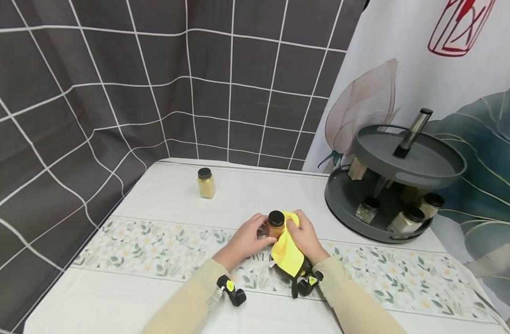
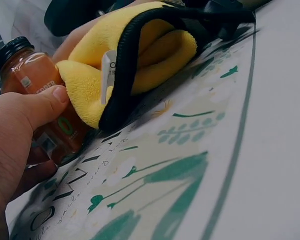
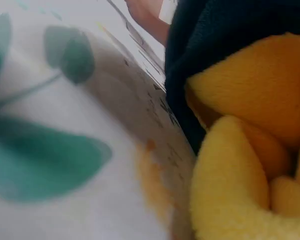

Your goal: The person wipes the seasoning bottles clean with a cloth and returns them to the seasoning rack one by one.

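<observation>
My left hand (image 1: 247, 237) grips a small glass spice jar (image 1: 275, 229) with a black lid and orange-brown powder inside. In the left wrist view the thumb lies across the label of the upright, slightly tilted jar. My right hand (image 1: 306, 236) pinches a yellow cleaning cloth (image 1: 287, 253) with dark edging, bunched against the jar's right side. The cloth's folds (image 3: 229, 170) fill much of the right wrist view, hiding the right fingers there. Both hands are low over the floral band of the table cover.
Another spice jar (image 1: 206, 186) with pale yellow contents and a black lid stands at the back left. On the right is a dark two-tier round rack (image 1: 342, 211) with several jars on its lower tier. Grey gridded fabric (image 1: 255, 88) hangs behind the table.
</observation>
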The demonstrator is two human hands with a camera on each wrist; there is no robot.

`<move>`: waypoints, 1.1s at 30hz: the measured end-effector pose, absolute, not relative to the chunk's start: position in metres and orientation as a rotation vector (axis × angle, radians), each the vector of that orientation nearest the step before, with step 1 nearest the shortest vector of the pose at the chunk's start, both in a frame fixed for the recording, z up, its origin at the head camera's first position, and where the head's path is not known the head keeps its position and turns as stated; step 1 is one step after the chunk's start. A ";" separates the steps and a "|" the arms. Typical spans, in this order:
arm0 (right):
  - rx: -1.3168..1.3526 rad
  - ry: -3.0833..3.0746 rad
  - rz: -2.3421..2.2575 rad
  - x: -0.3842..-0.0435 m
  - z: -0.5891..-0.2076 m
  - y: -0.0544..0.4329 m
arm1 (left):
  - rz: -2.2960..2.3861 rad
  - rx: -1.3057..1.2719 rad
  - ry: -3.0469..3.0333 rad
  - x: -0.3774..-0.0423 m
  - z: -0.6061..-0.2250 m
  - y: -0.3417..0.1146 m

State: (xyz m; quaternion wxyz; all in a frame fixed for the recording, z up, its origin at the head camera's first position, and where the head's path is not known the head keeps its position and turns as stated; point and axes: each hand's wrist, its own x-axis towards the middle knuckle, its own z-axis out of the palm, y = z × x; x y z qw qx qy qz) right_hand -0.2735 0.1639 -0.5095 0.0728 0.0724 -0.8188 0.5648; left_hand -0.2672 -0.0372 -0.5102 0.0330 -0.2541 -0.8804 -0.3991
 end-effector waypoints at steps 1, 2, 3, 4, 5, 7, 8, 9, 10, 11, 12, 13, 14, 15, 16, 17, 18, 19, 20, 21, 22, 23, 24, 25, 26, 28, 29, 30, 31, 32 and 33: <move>0.225 -2.386 1.733 -0.273 -0.508 0.162 | -1.231 -0.782 -2.706 -0.267 -0.510 -0.038; 0.234 -2.306 1.785 -0.271 -0.506 0.160 | -1.235 -0.784 -2.701 -0.267 -0.510 -0.039; 0.243 -2.228 1.832 -0.270 -0.504 0.158 | -1.237 -0.785 -2.698 -0.267 -0.510 -0.039; 0.253 -2.156 1.876 -0.268 -0.502 0.156 | -1.239 -0.787 -2.699 -0.267 -0.510 -0.040; 0.264 -2.100 1.919 -0.267 -0.500 0.155 | -1.237 -0.790 -2.701 -0.266 -0.509 -0.040; 0.270 -2.073 1.944 -0.263 -0.493 0.152 | -1.236 -0.792 -2.706 -0.267 -0.509 -0.039; 0.269 -2.099 1.933 -0.260 -0.489 0.152 | -1.235 -0.796 -2.704 -0.267 -0.508 -0.038; 0.266 -2.148 1.898 -0.261 -0.491 0.153 | -1.238 -0.794 -2.704 -0.267 -0.508 -0.037; 0.263 -2.222 1.856 -0.263 -0.494 0.155 | -1.240 -0.792 -2.704 -0.267 -0.508 -0.037; 0.261 -2.306 1.789 -0.265 -0.496 0.157 | -1.241 -0.791 -2.701 -0.268 -0.508 -0.036; 0.257 -2.389 1.708 -0.267 -0.498 0.159 | -1.247 -0.791 -2.696 -0.268 -0.508 -0.035; 0.255 -2.462 1.626 -0.270 -0.501 0.161 | -1.249 -0.792 -2.691 -0.268 -0.508 -0.035; 0.252 -2.518 1.564 -0.274 -0.506 0.163 | -1.249 -0.794 -2.688 -0.269 -0.508 -0.035; 0.248 -2.564 1.509 -0.277 -0.511 0.165 | -1.251 -0.791 -2.687 -0.269 -0.508 -0.034; 0.246 -2.597 1.465 -0.278 -0.511 0.165 | -1.254 -0.793 -2.684 -0.269 -0.508 -0.034; 0.241 -2.608 1.437 -0.278 -0.511 0.166 | -1.261 -0.787 -2.684 -0.269 -0.509 -0.035; 0.229 -2.605 1.444 -0.278 -0.511 0.166 | -1.274 -0.780 -2.684 -0.270 -0.510 -0.035; 0.217 -2.592 1.464 -0.279 -0.512 0.166 | -1.285 -0.770 -2.685 -0.270 -0.511 -0.035; 0.203 -2.565 1.493 -0.279 -0.513 0.167 | -1.301 -0.760 -2.689 -0.270 -0.511 -0.035; 0.182 -2.534 1.525 -0.279 -0.514 0.168 | -1.317 -0.752 -2.690 -0.271 -0.512 -0.036; 0.162 -2.494 1.570 -0.278 -0.515 0.168 | -1.333 -0.744 -2.691 -0.271 -0.513 -0.036; 0.141 -2.447 1.618 -0.278 -0.516 0.168 | -1.351 -0.732 -2.693 -0.271 -0.514 -0.037; 0.118 -2.401 1.664 -0.278 -0.516 0.168 | -1.381 -0.736 -2.681 -0.271 -0.515 -0.038; 0.100 -2.361 1.696 -0.278 -0.515 0.168 | -1.420 -0.744 -2.668 -0.271 -0.515 -0.039; 0.082 -2.333 1.719 -0.277 -0.514 0.168 | -1.462 -0.756 -2.649 -0.272 -0.516 -0.040; 0.054 -2.312 1.750 -0.275 -0.509 0.167 | -1.554 -0.781 -2.606 -0.272 -0.516 -0.043; 0.051 -2.314 1.750 -0.272 -0.504 0.166 | -1.597 -0.798 -2.583 -0.272 -0.517 -0.044; 0.046 -2.324 1.746 -0.270 -0.500 0.164 | -1.634 -0.822 -2.558 -0.272 -0.517 -0.046; 0.044 -2.335 1.737 -0.267 -0.495 0.163 | -1.648 -0.842 -2.544 -0.272 -0.517 -0.047; 0.040 -2.346 1.729 -0.264 -0.490 0.162 | -1.653 -0.865 -2.529 -0.272 -0.517 -0.048; 0.039 -2.352 1.724 -0.261 -0.486 0.160 | -1.650 -0.884 -2.524 -0.272 -0.517 -0.049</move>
